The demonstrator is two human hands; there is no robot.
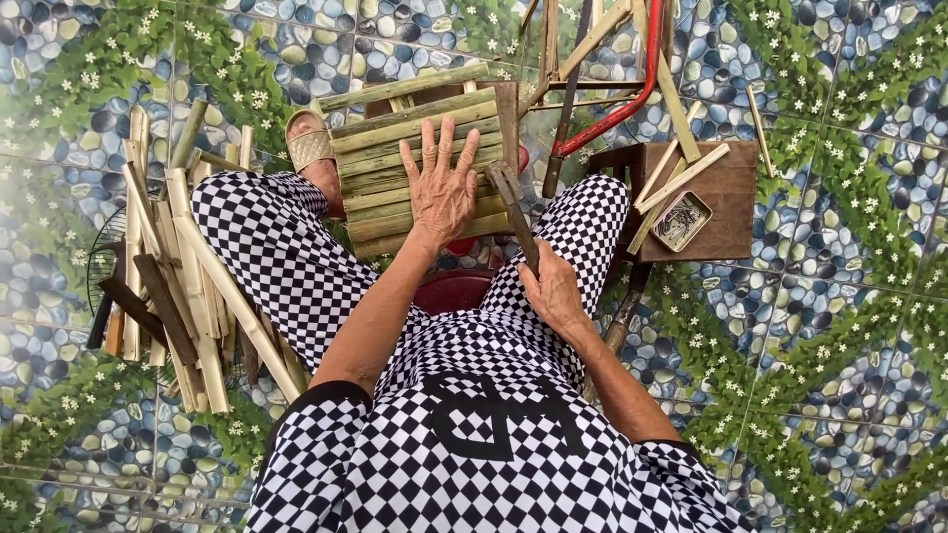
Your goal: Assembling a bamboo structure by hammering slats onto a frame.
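L hand (441,188) is flat & open, palm down, fingers spread wide and pointing away from the body. Its thumb sticks out to the side. L arm is bare, stretched out long from the shoulder, w/ only a small bend at the elbow. R hand (551,288) is closed in a fist w/ the back of the hand facing up, knuckles pointing forward. It sits lower & closer to the body than the L hand. R arm is bare too, bent more at the elbow, tucked near the side. The 2 hands are near, not touching.
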